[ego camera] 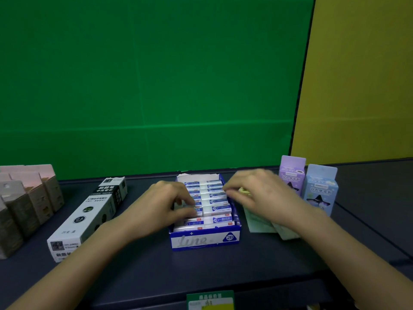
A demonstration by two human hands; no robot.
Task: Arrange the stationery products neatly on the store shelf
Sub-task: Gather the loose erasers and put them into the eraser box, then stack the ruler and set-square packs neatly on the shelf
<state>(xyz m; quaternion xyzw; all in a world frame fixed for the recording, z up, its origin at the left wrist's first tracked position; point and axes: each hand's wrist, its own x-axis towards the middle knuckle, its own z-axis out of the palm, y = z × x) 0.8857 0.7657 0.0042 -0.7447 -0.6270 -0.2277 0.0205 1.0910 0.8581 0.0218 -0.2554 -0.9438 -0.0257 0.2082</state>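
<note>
Left fingers [183, 203], right fingers [232, 193] — both over eraser box [204, 240].

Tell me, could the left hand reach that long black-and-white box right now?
Probably yes. The left hand works at the eraser tray, and the black-and-white box lies just left of it on the shelf with nothing between them.

eraser display box [204, 240]: 1 | erasers [215, 208]: two columns, total unclear | refill box [89, 215]: 1 | purple carton [291, 173]: 1 | blue carton [320, 189]: 1 | brown boxes [29, 198]: several, cropped | price label [210, 299]: 1
</note>
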